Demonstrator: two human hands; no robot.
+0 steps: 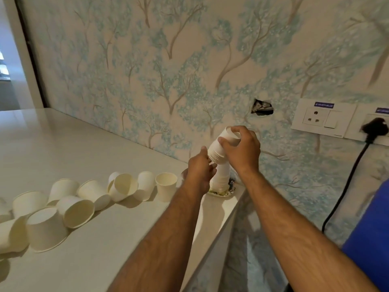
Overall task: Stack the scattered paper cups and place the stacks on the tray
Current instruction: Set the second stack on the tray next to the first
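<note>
Pale table (63,144) under tree-print wallpaper: right hand (242,150) fingers curl round the tilted upper stack of white paper cups (223,146), left hand (201,167) pinches its rims above the stack on the patterned tray (219,193); next, probably align and seat.

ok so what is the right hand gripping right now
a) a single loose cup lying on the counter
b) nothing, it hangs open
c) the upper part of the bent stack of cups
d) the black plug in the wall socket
c: the right hand curls round the upper part of the bent stack of paper cups, whose lower part stands on the tray, while the left hand steadies it at the bend.
</note>
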